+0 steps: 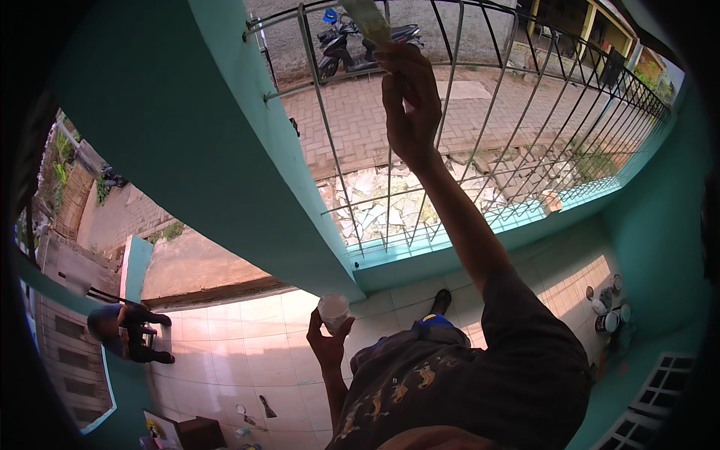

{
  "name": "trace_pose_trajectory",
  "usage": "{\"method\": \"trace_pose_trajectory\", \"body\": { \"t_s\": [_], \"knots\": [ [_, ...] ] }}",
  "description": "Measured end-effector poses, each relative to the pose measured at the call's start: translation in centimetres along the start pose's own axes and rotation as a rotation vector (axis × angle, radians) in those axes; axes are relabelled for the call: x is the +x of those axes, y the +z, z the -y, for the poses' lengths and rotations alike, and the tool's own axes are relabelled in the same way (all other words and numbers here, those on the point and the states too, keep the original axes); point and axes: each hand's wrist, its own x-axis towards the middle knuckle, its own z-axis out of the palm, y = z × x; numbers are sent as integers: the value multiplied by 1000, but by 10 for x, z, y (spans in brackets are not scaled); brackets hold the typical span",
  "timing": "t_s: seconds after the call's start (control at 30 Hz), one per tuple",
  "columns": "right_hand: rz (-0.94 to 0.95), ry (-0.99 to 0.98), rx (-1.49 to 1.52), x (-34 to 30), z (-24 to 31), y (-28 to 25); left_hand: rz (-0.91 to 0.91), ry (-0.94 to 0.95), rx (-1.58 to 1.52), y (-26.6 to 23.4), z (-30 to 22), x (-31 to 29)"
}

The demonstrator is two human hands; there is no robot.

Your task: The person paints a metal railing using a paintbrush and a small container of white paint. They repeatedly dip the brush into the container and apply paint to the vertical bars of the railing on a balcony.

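Apparently for steadiness, the left hand (327,345) curled around a whitish cup (333,309) near the dark shirt (480,375). Farther out, the right hand (411,97) pinched a flat pale piece (366,21) by its near end, likely leaving the rest free, before a barred railing (486,105) and motorbike (343,57).

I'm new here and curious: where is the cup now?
In the head view, the cup is in the left hand, a little left of and below centre, just under the foot of the pillar in the picture.
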Motion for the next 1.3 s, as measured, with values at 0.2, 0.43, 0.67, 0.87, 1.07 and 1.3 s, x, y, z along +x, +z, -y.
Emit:
{"method": "trace_pose_trajectory", "body": {
  "t_s": [0.2, 0.43, 0.67, 0.87, 1.07, 1.3],
  "knots": [
    [-41, 33, -42, -16, 12, 7, -4, 3, -14, -1, -1, 0],
    [-56, 12, -49, -14, 2, 10, 10, 7, -1, 0, -2, -2],
    [-97, -45, -11, -10, 0, 10, 1, -17, -11, 2, -4, -2],
    [-70, 12, -29, -15, 11, 4, -13, -16, -9, 2, -4, -6],
    [-15, 6, -86, 11, 9, 2, -7, -38, -56, 2, -8, -6],
    [-37, -27, -133, 11, 22, -1, -25, -12, -50, 3, -6, -8]
  ]
}}
